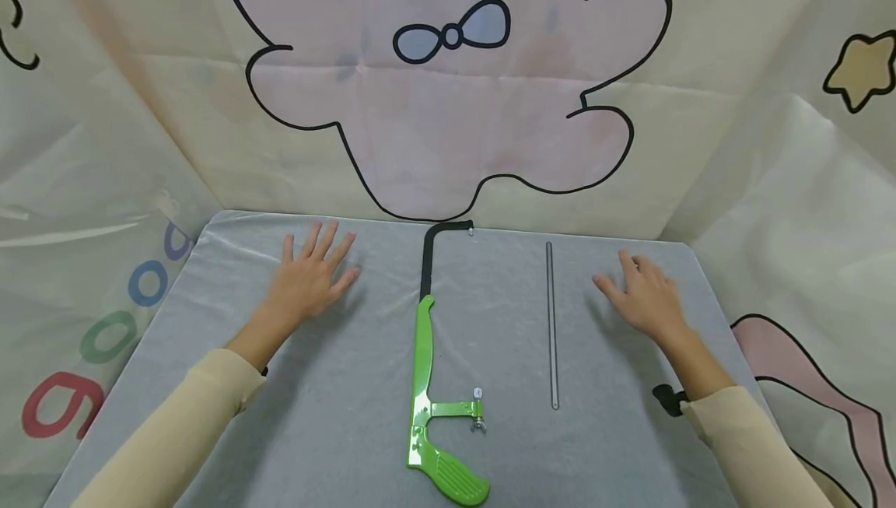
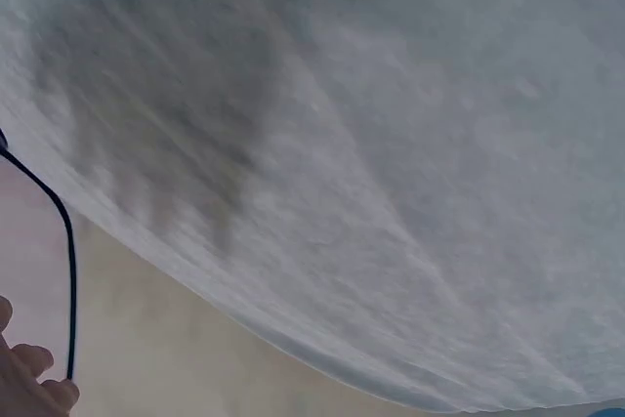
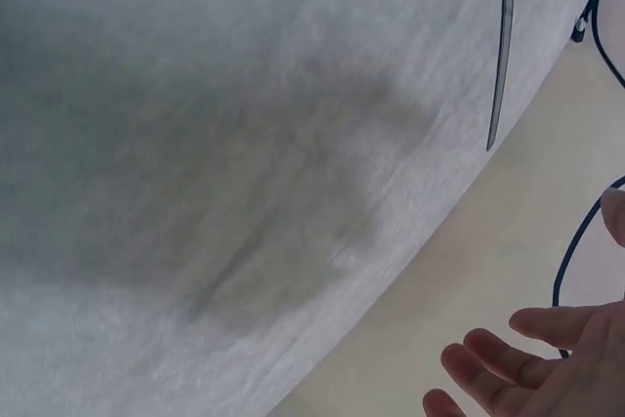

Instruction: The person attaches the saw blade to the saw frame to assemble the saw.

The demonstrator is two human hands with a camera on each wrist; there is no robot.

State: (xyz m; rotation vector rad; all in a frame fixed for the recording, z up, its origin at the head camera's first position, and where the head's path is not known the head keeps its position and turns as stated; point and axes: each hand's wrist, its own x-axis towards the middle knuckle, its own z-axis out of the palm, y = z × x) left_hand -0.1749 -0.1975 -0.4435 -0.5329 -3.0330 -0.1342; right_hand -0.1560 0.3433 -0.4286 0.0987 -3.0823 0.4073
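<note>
A hacksaw frame [image 1: 423, 368] with a bright green handle and a black bent bar lies in the middle of the table. No blade spans its arms; a wing nut [image 1: 479, 424] sits on the lower arm. To its right lies a thin grey hacksaw blade [image 1: 552, 325], lengthwise on the cloth. My left hand [image 1: 306, 281] hovers left of the frame, fingers spread, touching neither object. Right of the blade, my right hand [image 1: 645, 296] hangs above the cloth with fingers loosely bent and holds nothing. In the right wrist view part of the blade [image 3: 503, 51] shows near the top.
Grey cloth [image 1: 336, 415] covers the table. Behind it hangs a pale curtain [image 1: 490, 127] with a cartoon drawing, and similar sheets stand at the left [image 1: 84, 243] and right [image 1: 805, 243]. A dark strap piece [image 1: 669, 400] shows at the right wrist.
</note>
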